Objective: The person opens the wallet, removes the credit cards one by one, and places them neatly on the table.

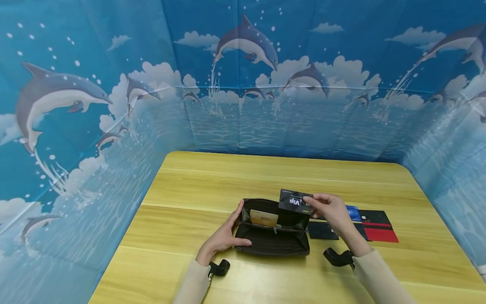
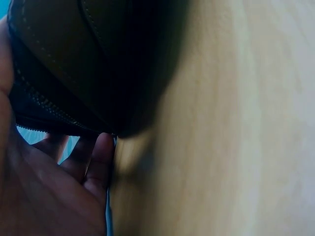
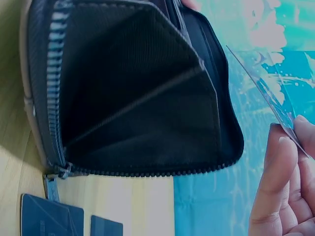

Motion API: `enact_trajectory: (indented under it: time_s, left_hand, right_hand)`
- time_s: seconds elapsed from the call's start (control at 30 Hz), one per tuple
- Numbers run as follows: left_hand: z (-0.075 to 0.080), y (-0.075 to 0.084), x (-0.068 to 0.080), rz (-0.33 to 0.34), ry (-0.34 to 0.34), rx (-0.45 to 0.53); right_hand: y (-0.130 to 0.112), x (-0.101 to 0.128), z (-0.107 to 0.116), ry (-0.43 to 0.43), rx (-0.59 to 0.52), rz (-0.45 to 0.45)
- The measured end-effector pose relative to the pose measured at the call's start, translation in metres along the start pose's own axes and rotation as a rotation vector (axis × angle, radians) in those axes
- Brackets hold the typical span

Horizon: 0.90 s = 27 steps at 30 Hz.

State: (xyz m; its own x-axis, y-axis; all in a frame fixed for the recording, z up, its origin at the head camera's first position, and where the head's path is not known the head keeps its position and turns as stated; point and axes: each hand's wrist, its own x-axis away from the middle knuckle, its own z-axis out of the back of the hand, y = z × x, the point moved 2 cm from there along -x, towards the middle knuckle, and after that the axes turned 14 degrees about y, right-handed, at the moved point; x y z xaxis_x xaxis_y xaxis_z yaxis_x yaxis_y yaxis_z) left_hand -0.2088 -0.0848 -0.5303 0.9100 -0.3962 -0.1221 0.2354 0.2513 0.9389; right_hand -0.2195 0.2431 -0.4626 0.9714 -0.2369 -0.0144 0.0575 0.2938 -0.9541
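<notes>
A dark zip-around wallet (image 1: pixel 272 247) lies spread wide on the table. My left hand (image 1: pixel 221 239) grips its left end, thumb on the front flap and fingers along the back edge; the left wrist view shows fingers at the zipped edge (image 2: pixel 54 105). Inside the wallet stands a gold-coloured card (image 1: pixel 263 218). Between thumb and fingers my right hand (image 1: pixel 336 212) pinches a black card marked "Vip" (image 1: pixel 290 199), raised over the wallet's back right part. Seen nearly edge-on in the right wrist view, the same card (image 3: pixel 266 96) is apart from the wallet's zipped side (image 3: pixel 138 174).
Right of the wallet lie several more cards: a black one (image 1: pixel 324 231), a blue one (image 1: pixel 353 212) and a black-and-red one (image 1: pixel 381 234), partly behind my right arm. A dolphin-print curtain (image 1: pixel 243 122) surrounds the wooden table (image 1: pixel 182 185). Each wrist wears a black camera mount (image 1: pixel 338 257).
</notes>
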Motion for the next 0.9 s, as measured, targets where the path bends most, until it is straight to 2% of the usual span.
enact_trajectory:
  time_s: [0.2,0.27,0.67,0.9]
  left_hand:
    - [-0.005,-0.027,-0.006,0.002,0.021,0.001]
    - [-0.006,-0.03,-0.006,-0.005,0.026,0.009]
    - [-0.006,-0.033,-0.006,-0.017,0.04,0.015]
    - [-0.006,-0.034,-0.006,-0.021,0.043,0.011]
  right_hand:
    - [0.001,0.001,0.01,0.01,-0.033,-0.044]
    - [0.002,0.002,0.014,0.015,-0.035,-0.049]
    - [0.018,0.0,0.038,0.05,0.01,-0.029]
    - [0.029,0.002,0.051,0.047,-0.022,-0.083]
